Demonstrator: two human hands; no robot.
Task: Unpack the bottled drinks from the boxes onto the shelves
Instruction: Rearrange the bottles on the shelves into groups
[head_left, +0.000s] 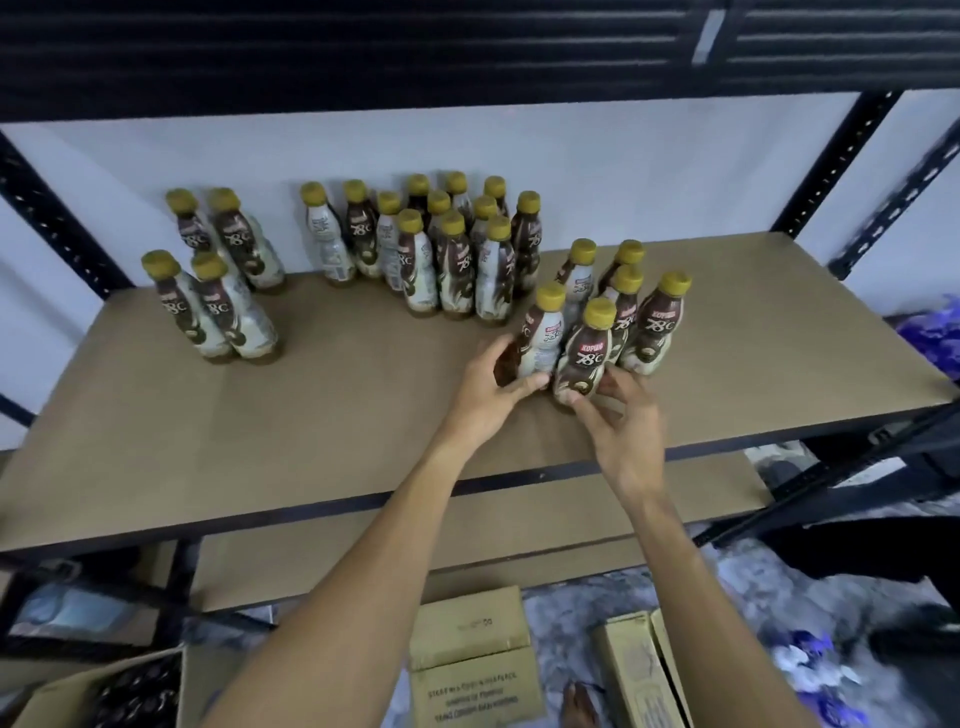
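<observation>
View: We are looking down at a black metal rack, with two bare forearms reaching forward over it.
Left hand: It is grasping the lower body of a gold-capped coffee bottle, with the thumb lying across the front and the fingers curling round the far side.
Right hand: It is pinching the base of a second bottle between thumb and fingertips.
Held pair: The two bottles are standing side by side and touching, near the front of the shelf board. The hands are covering their bases, so we cannot tell whether they are resting on it.
Right group: Four more bottles of the same kind are standing just behind the held pair.
Middle cluster: A tight bunch of bottles is standing near the white wall, just left of the right group.
Left group: Four bottles are standing in two pairs, well apart from the middle cluster.
Shelf board: A brown board is carrying all the bottles, with a black edge running along its front.
Lower shelf: A second brown board is showing beneath it.
Open box: It is sitting at the bottom left, showing dark bottle tops inside.
Closed box: It is lying on the floor below the arms.
Third box: It is lying near the closed box, on its right.
Foot: A bare foot is showing between those two boxes.
</observation>
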